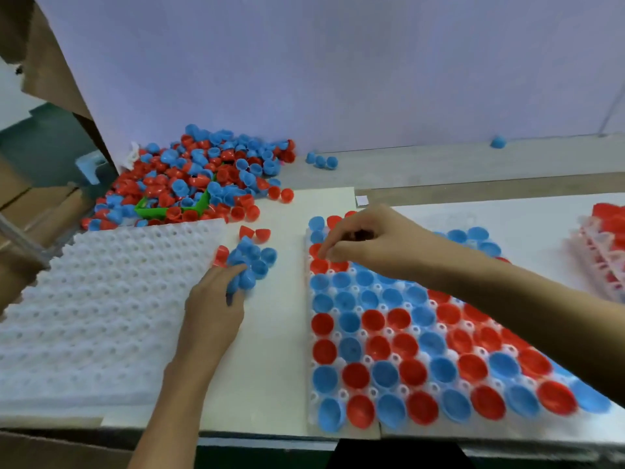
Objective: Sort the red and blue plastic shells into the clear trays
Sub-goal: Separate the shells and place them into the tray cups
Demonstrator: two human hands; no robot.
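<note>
A clear tray (313, 409) on the right of the table holds many red and blue shells, open side up. My right hand (365, 242) hovers over the tray's far left rows, fingers curled, fingertips down at a red shell (318, 265); a dark or red thing shows inside the curl. My left hand (216, 299) rests on the white board, its fingers curled round blue shells at the near edge of a small cluster of blue shells (253, 257). A big heap of loose red and blue shells (203, 177) lies at the back left.
A stack of empty white trays (101, 306) lies at the left. A green scoop (169, 208) sits in the heap. More filled trays (605, 252) stand at the far right. Three blue shells (322, 160) and a lone one (498, 142) lie by the back wall.
</note>
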